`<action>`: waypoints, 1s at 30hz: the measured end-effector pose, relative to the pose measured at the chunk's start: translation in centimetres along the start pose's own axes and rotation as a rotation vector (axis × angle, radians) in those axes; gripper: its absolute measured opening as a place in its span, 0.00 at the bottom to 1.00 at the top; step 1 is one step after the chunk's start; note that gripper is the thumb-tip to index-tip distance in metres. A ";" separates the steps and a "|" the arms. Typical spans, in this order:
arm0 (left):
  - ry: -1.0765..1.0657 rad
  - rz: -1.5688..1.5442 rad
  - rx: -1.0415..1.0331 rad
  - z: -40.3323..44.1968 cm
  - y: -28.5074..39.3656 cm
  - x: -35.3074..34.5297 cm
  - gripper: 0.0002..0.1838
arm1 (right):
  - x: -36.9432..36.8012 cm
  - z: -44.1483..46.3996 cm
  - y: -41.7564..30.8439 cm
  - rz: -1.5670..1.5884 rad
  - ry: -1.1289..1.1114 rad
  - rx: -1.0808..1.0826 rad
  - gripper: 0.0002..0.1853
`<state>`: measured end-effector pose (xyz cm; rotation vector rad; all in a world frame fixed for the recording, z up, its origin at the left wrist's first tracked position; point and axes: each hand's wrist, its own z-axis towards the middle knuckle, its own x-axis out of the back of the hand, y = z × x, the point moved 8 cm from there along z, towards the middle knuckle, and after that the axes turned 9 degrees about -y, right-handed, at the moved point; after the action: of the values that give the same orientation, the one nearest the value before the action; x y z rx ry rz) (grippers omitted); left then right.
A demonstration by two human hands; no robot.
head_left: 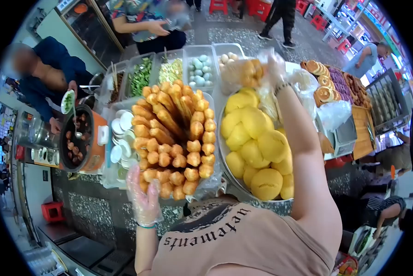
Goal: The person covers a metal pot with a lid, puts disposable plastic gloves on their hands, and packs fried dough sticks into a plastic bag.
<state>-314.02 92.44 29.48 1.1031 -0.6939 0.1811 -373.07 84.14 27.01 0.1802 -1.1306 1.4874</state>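
Observation:
My left hand, in a clear plastic glove, is at the near left corner of a bin of fried dough sticks. Its fingers are apart and nothing shows in them; whether it touches the bin I cannot tell. Stretched out to the far side, my gloved right hand grips a clear plastic bag with golden-brown food inside, somewhat blurred. Below that bag lies a round tray of yellow flat cakes. White lids or small dishes are stacked left of the dough sticks.
Bins of chopped greens, pale chopped vegetables and bluish eggs line the far side. A co-worker holds a bowl over an orange pot. Round pastries sit at right. Someone stands opposite.

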 end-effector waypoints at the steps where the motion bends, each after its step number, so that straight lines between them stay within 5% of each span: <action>1: -0.003 -0.016 0.024 0.2 -0.4 0.1 0.28 | 0.1 -1.6 -0.3 0.388 -0.173 -0.422 0.17; 2: -0.043 -0.037 -0.017 0.9 0.5 -0.1 0.28 | -2.7 -1.3 3.4 0.045 -0.291 -0.133 0.19; 4: -0.114 -0.006 -0.001 1.4 1.2 -0.5 0.29 | -0.7 -2.8 -2.0 -0.014 -0.439 -0.092 0.25; 8: -0.152 -0.043 -0.081 2.2 2.3 -1.9 0.28 | 2.1 -4.0 -6.8 -0.176 -0.665 -0.351 0.28; 11: -0.173 -0.039 -0.184 3.1 4.2 -2.6 0.28 | 0.9 -4.3 -6.2 -0.355 -0.643 -0.173 0.20; 15: -0.203 -0.048 -0.216 3.5 5.2 -3.7 0.27 | 5.3 -5.7 -10.5 -0.507 -0.666 -0.258 0.26; 17: -0.223 -0.028 -0.235 3.7 5.4 -4.3 0.26 | 6.1 -7.3 -10.7 -0.498 -0.655 -0.235 0.29; 19: -0.245 -0.238 -0.205 4.6 5.7 -5.0 0.24 | 8.5 -8.2 -13.9 -0.487 -0.284 -0.024 0.35; 21: -0.304 -0.287 -0.154 5.9 7.2 -5.6 0.17 | 9.6 -10.5 -19.0 0.035 -0.398 0.175 0.40; 25: -0.616 -0.458 -0.071 8.5 10.6 -10.7 0.15 | 9.1 -17.7 -28.9 0.409 -0.787 0.607 0.42; 27: -1.015 -0.195 -0.277 7.1 14.5 -14.7 0.14 | 5.9 -21.7 -29.8 0.429 -0.987 0.596 0.41; 30: -1.055 0.068 -0.398 5.5 14.6 -17.7 0.20 | 6.1 -22.7 -28.6 0.343 -0.934 0.558 0.35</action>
<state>-336.90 97.93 31.39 0.7306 -1.6229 -0.5108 -340.33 99.54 34.55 1.2145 -1.4697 2.0825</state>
